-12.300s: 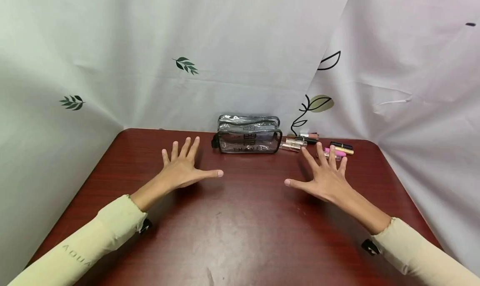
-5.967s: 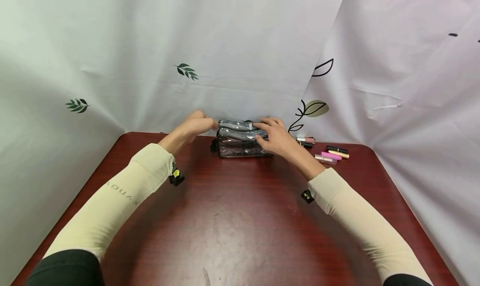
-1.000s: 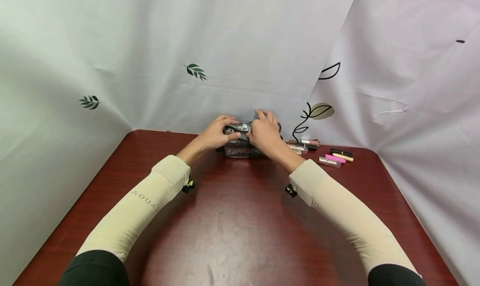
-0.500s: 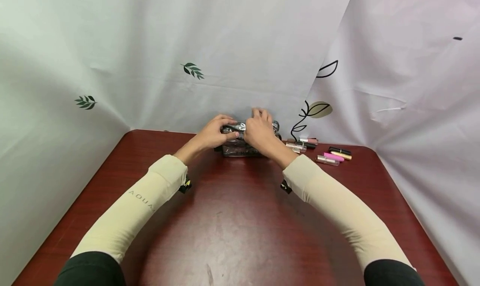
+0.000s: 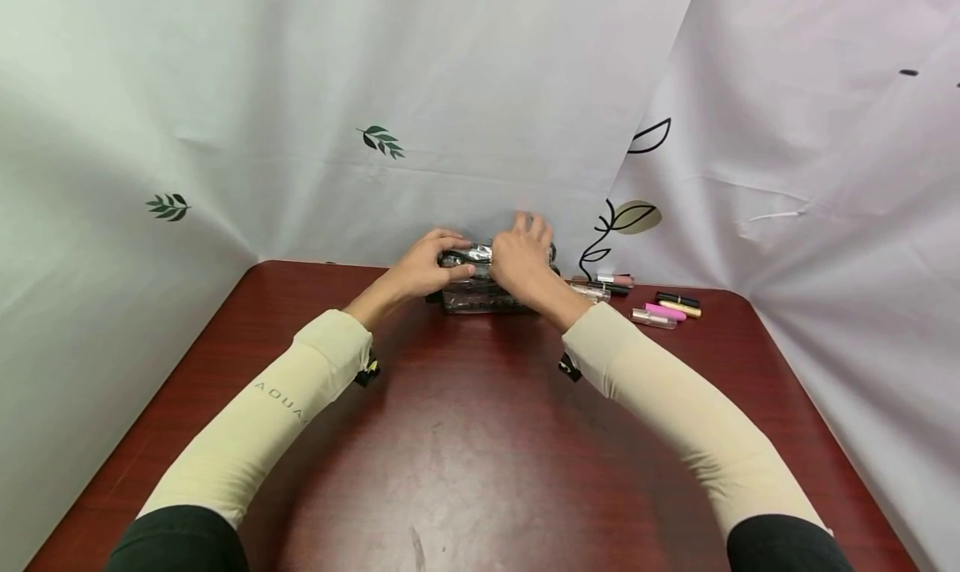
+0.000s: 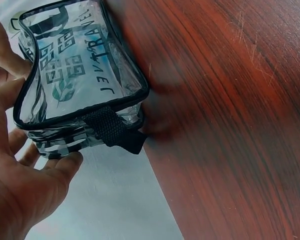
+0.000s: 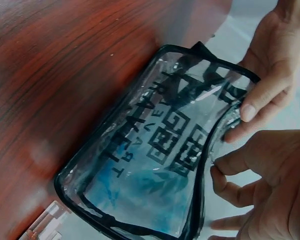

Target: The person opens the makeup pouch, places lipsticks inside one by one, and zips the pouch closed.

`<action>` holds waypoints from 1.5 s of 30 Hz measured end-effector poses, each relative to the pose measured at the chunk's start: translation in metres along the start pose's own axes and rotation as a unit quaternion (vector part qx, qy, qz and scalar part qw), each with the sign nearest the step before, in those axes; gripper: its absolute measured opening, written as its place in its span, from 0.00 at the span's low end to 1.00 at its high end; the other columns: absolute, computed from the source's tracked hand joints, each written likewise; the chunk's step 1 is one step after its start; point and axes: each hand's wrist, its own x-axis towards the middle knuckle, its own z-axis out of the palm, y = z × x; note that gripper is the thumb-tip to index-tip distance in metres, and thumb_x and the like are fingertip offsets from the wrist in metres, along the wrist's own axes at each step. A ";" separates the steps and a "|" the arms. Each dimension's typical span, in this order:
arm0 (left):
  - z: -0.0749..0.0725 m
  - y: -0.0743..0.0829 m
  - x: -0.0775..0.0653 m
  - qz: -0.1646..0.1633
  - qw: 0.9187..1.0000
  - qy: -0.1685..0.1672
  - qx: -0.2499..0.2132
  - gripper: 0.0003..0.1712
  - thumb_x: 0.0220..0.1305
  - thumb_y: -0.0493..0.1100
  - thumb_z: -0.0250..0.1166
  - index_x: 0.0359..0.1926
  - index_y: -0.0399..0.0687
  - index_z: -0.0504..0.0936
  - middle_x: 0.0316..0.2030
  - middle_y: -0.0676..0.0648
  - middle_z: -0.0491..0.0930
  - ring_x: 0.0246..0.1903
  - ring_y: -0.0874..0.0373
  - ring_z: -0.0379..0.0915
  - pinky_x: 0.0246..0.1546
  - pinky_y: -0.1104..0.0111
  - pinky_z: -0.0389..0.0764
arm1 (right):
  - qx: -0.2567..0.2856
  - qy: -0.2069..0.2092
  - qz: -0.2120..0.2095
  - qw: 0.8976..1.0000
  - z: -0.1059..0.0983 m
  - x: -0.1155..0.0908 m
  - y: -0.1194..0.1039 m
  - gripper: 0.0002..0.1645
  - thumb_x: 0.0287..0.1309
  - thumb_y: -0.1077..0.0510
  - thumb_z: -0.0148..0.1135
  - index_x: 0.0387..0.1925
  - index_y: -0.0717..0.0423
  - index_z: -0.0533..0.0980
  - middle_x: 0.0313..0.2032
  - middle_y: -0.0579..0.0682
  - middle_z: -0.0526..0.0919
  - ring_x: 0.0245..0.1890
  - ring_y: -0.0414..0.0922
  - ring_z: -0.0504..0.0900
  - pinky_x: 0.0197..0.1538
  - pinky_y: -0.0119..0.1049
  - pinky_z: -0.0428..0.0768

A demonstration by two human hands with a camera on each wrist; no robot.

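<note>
The red-brown, wood-grained table (image 5: 465, 447) is enclosed at the back and on both sides by pale, creased cloth (image 5: 480, 63), on which dark green leaf sprigs (image 5: 382, 141) and a black-outlined plant (image 5: 636, 218) are printed; light is softly reflected by the table

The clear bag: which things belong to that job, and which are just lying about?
Job in hand:
clear bag
left hand, holding it
right hand, pinching its edge

Lying about, maybe for later:
pink tube
black tube
gold tube
clear tube
tubes by the bag

We are missing part of the clear black-trimmed rectangular plastic pouch (image 5: 474, 302) behind the bare right hand (image 5: 522, 259).
</note>
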 end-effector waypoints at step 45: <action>-0.003 -0.001 0.003 -0.016 1.000 -0.023 0.013 0.36 0.64 0.57 0.73 0.70 0.51 0.76 0.71 0.44 0.67 0.73 0.45 0.62 0.76 0.46 0.61 | 0.057 -0.173 0.147 0.972 -0.050 0.006 0.039 0.22 0.68 0.47 0.60 0.55 0.56 0.77 0.72 0.62 0.65 0.74 0.68 0.56 0.76 0.74 0.53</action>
